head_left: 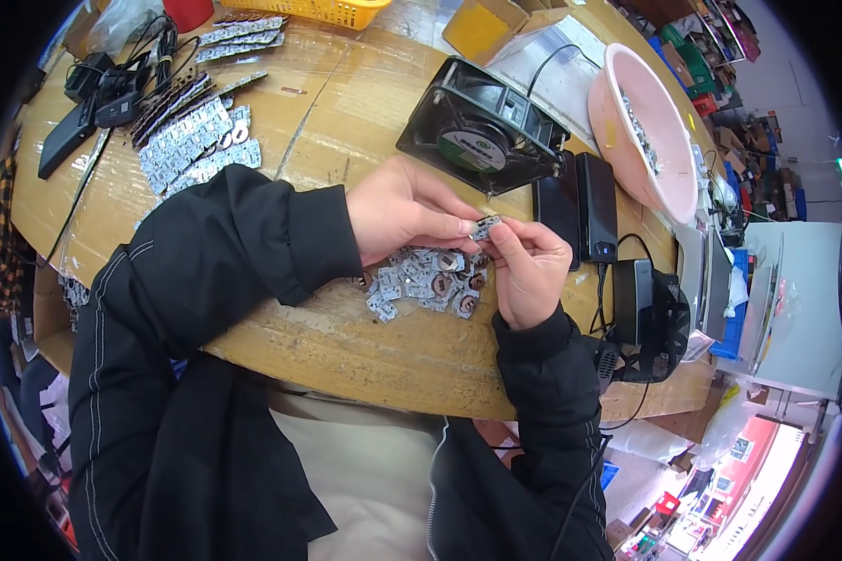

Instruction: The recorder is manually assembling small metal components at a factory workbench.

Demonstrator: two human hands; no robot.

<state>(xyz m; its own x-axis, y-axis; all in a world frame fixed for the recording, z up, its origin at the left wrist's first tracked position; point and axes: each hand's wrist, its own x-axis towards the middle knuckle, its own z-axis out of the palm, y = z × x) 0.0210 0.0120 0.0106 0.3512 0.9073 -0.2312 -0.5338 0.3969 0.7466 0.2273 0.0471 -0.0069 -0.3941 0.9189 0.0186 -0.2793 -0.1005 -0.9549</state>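
Between the fingertips of both hands is a small grey-white circuit board (pixel 485 227). My left hand (pixel 402 211) pinches its left end between thumb and fingers. My right hand (pixel 530 266) is closed on its right end, thumb on top. Just below the hands lies a loose pile of similar small circuit boards (pixel 426 280), some with round brown parts. The left hand partly covers the pile. Beyond my hands stands a black square fan (pixel 485 131) with a round label on its hub.
Circuit board panels (pixel 187 140) lie in stacks at the far left, beside black power adapters (pixel 94 93). A pink basin (pixel 641 131) holding small parts stands right, next to a black power bank (pixel 596 208). A yellow basket (pixel 323 9) and an open cardboard box (pixel 491 28) are at the back.
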